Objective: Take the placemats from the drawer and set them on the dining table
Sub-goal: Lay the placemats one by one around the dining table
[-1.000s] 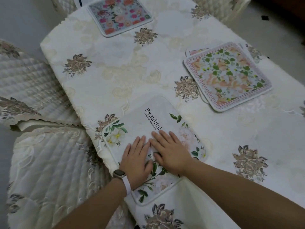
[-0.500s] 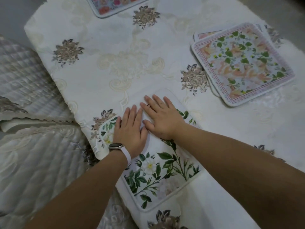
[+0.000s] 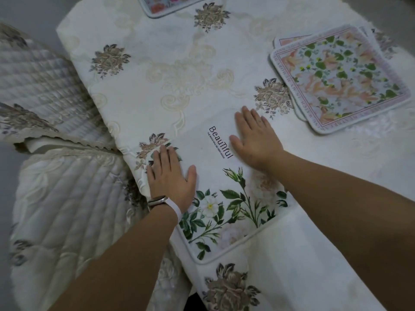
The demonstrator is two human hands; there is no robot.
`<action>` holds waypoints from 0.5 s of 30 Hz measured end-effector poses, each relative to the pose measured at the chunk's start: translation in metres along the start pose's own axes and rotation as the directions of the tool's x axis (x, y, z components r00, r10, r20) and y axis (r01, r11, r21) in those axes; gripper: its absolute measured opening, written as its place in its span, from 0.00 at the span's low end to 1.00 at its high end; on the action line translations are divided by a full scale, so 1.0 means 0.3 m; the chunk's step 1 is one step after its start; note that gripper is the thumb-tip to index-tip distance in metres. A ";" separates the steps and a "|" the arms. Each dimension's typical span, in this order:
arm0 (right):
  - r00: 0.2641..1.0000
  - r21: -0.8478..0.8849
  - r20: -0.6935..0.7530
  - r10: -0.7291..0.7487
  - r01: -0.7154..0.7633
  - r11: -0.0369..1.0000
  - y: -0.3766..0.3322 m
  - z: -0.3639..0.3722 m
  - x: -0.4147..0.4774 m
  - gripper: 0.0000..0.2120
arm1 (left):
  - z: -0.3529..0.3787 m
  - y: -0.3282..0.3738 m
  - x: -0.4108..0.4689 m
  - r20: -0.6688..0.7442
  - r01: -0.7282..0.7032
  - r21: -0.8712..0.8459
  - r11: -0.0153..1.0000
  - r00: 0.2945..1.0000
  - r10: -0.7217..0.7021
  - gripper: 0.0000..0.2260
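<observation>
A white placemat (image 3: 215, 198) printed with green leaves, white flowers and the word "Beautiful" lies flat at the near left edge of the dining table (image 3: 157, 70). My left hand (image 3: 170, 178), with a watch on its wrist, presses palm-down on the mat's left edge. My right hand (image 3: 256, 140) lies flat on the mat's far right part, fingers spread. Two stacked pink and green floral placemats (image 3: 339, 79) rest at the right. Another floral placemat (image 3: 170, 5) shows partly at the top edge.
A cream tablecloth with brown embroidered flowers covers the table. Two quilted cream chair cushions (image 3: 67, 221) stand close against the table's left side. Grey floor (image 3: 29, 10) shows at the upper left.
Both hands were side by side on the middle of the mat; now they have slid apart, left hand to the mat's left edge, right hand toward its far right.
</observation>
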State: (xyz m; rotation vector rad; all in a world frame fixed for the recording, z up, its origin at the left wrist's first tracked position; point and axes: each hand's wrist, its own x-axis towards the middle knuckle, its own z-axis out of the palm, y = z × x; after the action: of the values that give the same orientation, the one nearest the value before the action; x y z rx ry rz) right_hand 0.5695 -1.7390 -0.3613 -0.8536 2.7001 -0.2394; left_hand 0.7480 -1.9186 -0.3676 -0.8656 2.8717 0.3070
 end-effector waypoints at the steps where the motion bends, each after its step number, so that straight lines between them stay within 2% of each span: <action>1: 1.000 0.002 0.003 0.007 -0.007 1.000 0.014 0.000 -0.030 0.34 | 0.002 -0.004 -0.022 0.003 0.006 -0.007 1.000 1.000 -0.006 0.35; 9: 0.999 -0.023 0.014 0.039 -0.038 0.999 0.048 0.024 -0.269 0.34 | 0.009 -0.001 -0.170 0.047 -0.065 -0.009 0.998 0.997 0.065 0.37; 15: 0.998 -0.086 0.063 -0.022 0.027 0.996 -0.036 0.074 -0.428 0.33 | 0.041 0.055 -0.359 0.139 -0.263 -0.014 0.965 0.955 0.262 0.36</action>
State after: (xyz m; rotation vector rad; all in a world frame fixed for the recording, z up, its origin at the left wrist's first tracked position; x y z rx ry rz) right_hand 0.6826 -1.6743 -0.3499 -0.9043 2.6606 -0.0997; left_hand 0.8288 -1.8451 -0.3576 -0.4382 2.8513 0.3703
